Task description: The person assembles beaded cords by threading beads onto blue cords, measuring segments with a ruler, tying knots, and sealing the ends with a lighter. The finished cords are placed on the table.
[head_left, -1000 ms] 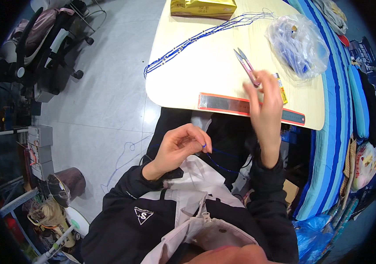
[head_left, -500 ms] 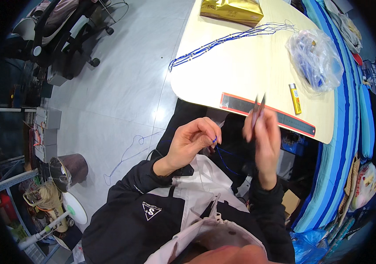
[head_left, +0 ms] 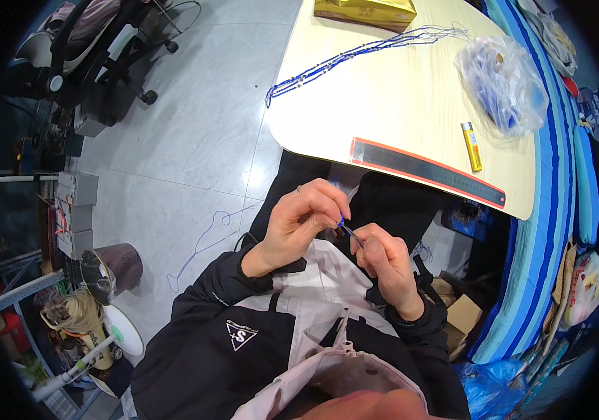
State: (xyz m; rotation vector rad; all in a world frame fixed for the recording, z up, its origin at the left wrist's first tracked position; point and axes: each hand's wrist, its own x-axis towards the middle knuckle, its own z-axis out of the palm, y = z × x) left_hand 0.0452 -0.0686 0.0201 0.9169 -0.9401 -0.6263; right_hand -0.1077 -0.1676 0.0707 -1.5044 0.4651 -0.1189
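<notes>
The left hand (head_left: pixel 299 224) pinches a thin blue thread (head_left: pixel 342 218) between its curled fingers, low in front of the person's lap. The right hand (head_left: pixel 383 255) is closed around small metal scissors (head_left: pixel 353 235), their thin tip right at the thread. Both hands almost touch. Above them, the pale wooden tabletop (head_left: pixel 397 98) is smooth with a round corner. On it lie a long flat ruler (head_left: pixel 425 170), a small yellow lighter (head_left: pixel 473 145), a crinkly clear bag (head_left: pixel 503 84) and long beaded blue strings (head_left: pixel 355 56).

Table edge (head_left: pixel 313 150) and ruler (head_left: pixel 425 168) bar the way ahead; floor (head_left: pixel 194 133) left lies open
</notes>
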